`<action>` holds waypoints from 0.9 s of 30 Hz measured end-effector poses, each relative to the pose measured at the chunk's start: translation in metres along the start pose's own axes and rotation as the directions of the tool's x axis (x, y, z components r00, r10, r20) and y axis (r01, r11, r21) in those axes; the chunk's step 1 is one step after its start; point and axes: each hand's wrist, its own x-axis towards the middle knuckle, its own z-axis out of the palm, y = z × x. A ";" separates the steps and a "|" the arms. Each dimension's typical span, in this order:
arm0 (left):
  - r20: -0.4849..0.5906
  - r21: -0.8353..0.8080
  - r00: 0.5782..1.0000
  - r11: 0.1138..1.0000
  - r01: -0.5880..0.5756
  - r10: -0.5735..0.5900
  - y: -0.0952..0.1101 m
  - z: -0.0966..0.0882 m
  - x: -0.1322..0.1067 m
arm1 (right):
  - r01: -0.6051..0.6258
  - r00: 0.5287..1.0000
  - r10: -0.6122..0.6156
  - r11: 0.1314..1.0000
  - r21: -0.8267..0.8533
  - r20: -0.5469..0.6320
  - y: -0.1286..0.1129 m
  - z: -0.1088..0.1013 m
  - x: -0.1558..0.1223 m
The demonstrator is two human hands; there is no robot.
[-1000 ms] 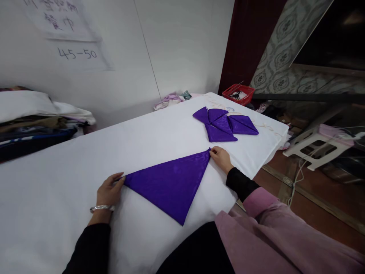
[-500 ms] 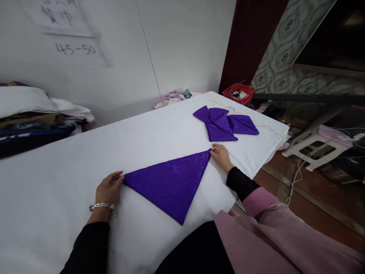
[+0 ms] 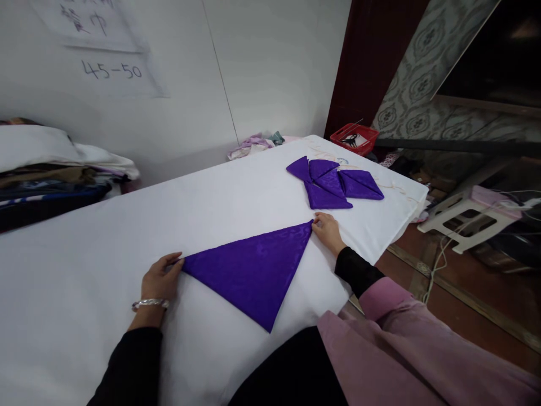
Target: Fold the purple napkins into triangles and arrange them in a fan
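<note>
A purple cloth napkin (image 3: 253, 268) lies folded into a triangle on the white-covered table (image 3: 127, 231), its long edge away from me and one point towards my body. At its left corner, my left hand (image 3: 160, 276) pinches the fabric between thumb and fingers. My right hand (image 3: 326, 230) pinches the far right corner in the same way. Just beyond that hand lies a group of several folded purple napkins (image 3: 333, 183), angular in shape and touching or overlapping one another.
A stack of folded cloths (image 3: 51, 169) stands at the left by the wall. A red basket (image 3: 354, 139) with dark-handled scissors sits past the table's far end. To the right are a white stool (image 3: 469, 217) and cables. Crumpled pink cloth (image 3: 251, 146) lies along the wall.
Almost nothing differs. Both hands keep hold of the napkin's corners, and the napkin lies in the same place; only the camera view has shifted very slightly.
</note>
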 end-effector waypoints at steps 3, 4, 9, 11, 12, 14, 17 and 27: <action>0.000 -0.003 1.000 1.000 -0.021 0.021 -0.003 0.002 0.001 | 0.020 1.000 -0.019 1.000 -0.016 0.005 0.001 0.000 0.000; -0.002 -0.004 0.999 0.999 -0.033 0.033 -0.004 0.003 0.002 | 0.031 1.000 -0.031 0.999 -0.019 0.006 0.001 0.000 0.000; -0.089 0.088 0.976 0.978 -0.190 0.197 -0.005 0.005 0.001 | 0.071 0.997 -0.071 0.997 -0.023 0.015 0.004 0.001 0.000; -0.156 0.161 0.931 0.938 -0.306 0.330 0.004 0.005 -0.008 | 0.076 0.997 -0.075 0.997 -0.023 0.019 0.005 0.001 0.000; -0.171 0.191 0.902 0.912 -0.363 0.395 0.012 0.005 -0.017 | 0.077 0.997 -0.076 0.997 -0.023 0.020 0.005 0.001 0.000; -0.122 0.225 0.858 0.856 -0.465 0.498 0.033 0.009 -0.041 | 0.077 0.997 -0.077 0.997 -0.018 0.016 0.006 0.001 0.000; 0.067 0.200 0.794 0.771 -0.604 0.605 0.071 0.024 -0.090 | 0.082 0.997 -0.081 0.997 -0.007 0.006 0.006 0.001 -0.001; 0.547 0.140 0.605 0.649 -0.748 0.579 0.097 0.066 -0.175 | 0.103 0.995 -0.103 0.995 0.003 -0.005 0.010 0.003 -0.001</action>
